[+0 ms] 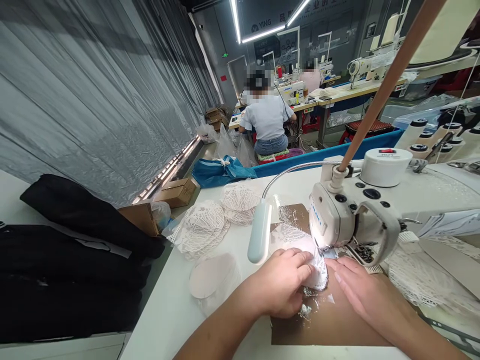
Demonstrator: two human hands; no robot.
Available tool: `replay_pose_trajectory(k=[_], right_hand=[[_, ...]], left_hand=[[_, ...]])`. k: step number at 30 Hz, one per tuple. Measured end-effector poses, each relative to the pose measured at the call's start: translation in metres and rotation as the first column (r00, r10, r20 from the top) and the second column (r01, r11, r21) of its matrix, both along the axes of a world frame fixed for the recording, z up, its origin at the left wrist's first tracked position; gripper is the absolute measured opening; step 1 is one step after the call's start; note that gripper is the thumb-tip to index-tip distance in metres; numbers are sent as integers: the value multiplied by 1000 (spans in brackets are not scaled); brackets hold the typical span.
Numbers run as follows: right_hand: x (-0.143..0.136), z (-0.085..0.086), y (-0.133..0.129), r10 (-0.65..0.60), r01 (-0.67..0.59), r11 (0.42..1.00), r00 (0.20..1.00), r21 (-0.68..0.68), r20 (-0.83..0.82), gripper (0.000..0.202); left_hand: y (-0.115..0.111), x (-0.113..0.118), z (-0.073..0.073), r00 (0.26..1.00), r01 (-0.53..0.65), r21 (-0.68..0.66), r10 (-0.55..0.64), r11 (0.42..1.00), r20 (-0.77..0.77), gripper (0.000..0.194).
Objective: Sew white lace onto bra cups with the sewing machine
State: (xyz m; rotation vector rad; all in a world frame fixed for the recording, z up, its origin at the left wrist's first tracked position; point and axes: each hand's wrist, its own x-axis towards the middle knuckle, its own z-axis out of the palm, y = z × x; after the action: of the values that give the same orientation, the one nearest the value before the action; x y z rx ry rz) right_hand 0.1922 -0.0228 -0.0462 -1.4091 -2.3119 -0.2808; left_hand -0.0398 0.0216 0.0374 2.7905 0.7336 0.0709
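A white lace piece lies on the brown work surface under the needle area of a white sewing machine. My left hand is closed on it from the left, fingers bent and pressed down on the fabric. My right hand lies flat to the right, fingers stretched out and together, fingertips at the lace's edge by the presser foot. A small lamp on a bendable arm hangs just beyond my left hand and lights the spot. The underside of the lace is hidden.
Stacked lace cups and smooth beige cup pieces rest on the white table to the left. More lace lies right of the machine. Thread cones stand behind it. A person sits at another machine ahead.
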Motion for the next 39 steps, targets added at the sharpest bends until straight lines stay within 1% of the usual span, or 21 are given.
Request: replay_pose_trajectory(k=[2,4,6,8,11,13,15,17,19,21,23,26,28,30,32,33,35,39], right_hand=[[1,2,-2,41,-41,999,998,-18,-41,37],[1,6,-4,87,-89,996,994,-24,-69,34],[-2,9,-7,121,-124,992,988,-24,-92,31],[-6,11,-8,130,-135,990,984,-31,-122,29],[-14,13,-7,128,-138,989,981,-59,-148,29],[-20,15,-3,120,-135,987,982,-92,-147,27],[-23,17,1,101,-119,986,984,-117,-149,25],[-25,18,3,72,-93,987,984,-130,-161,26],[-24,19,3,48,-71,989,984,-129,-174,28],[-24,20,1,44,-67,990,982,-123,-181,30],[-24,21,-1,63,-86,989,981,-118,-182,31],[-24,22,-2,99,-121,985,980,-124,-172,31],[-24,22,-2,109,-132,982,980,-136,-165,32],[-24,22,-2,113,-138,979,980,-149,-164,33],[-23,22,-2,114,-142,976,979,-163,-170,33],[-23,22,-2,114,-144,975,978,-169,-175,32],[-23,22,-1,121,-154,972,975,-175,-185,30],[-20,21,-2,188,-222,960,962,-168,-198,33]], left_hand=[[0,0,0,1000,-15,14,16,1000,-6,28],[1,2,-8,999,-24,27,23,999,38,14],[4,5,-20,992,-26,20,23,999,124,14],[8,7,-29,978,-22,-3,22,1000,208,14],[9,8,-33,968,-7,-22,12,1000,249,14],[5,11,-32,975,-25,-9,27,1000,221,13],[-2,19,-32,982,-111,42,104,993,157,16],[-8,30,-35,976,-212,119,204,970,78,21],[-12,40,-39,968,-249,170,250,953,21,19],[-10,45,-43,971,-235,174,239,956,-2,16],[-5,42,-43,979,-201,152,204,968,-6,17],[6,26,-38,993,-121,97,121,988,13,14],[13,15,-33,997,-59,59,57,996,43,17],[18,5,-29,995,4,13,-5,1000,104,22],[21,0,-28,976,64,-61,-49,996,212,18],[22,-1,-28,962,87,-102,-57,991,269,14],[22,0,-29,938,109,-166,-46,980,345,17],[21,2,-31,938,84,-190,-14,978,346,26]])
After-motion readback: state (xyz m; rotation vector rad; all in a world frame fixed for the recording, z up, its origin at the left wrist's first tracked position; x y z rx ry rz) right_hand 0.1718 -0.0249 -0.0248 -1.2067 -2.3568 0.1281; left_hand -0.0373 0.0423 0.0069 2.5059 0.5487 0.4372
